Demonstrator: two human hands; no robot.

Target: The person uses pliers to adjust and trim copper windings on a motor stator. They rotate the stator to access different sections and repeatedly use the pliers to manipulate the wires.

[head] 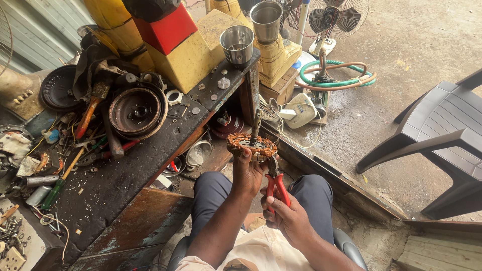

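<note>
My left hand (247,173) holds up a round motor stator (251,145) wound with copper-coloured wire, a dark shaft sticking up from its middle. My right hand (285,217) grips red-handled pliers (275,183). The pliers' jaws touch the stator's lower right edge. Both hands are above my lap, and I sit with my knees in dark trousers.
A dirty workbench (125,170) at left carries a round metal housing (135,110), screwdrivers, a brush and small parts. Steel jars (237,44) and yellow mixer bases stand behind. A dark plastic chair (442,135) is at right, with a fan (331,20) and coiled hose (336,80) beyond.
</note>
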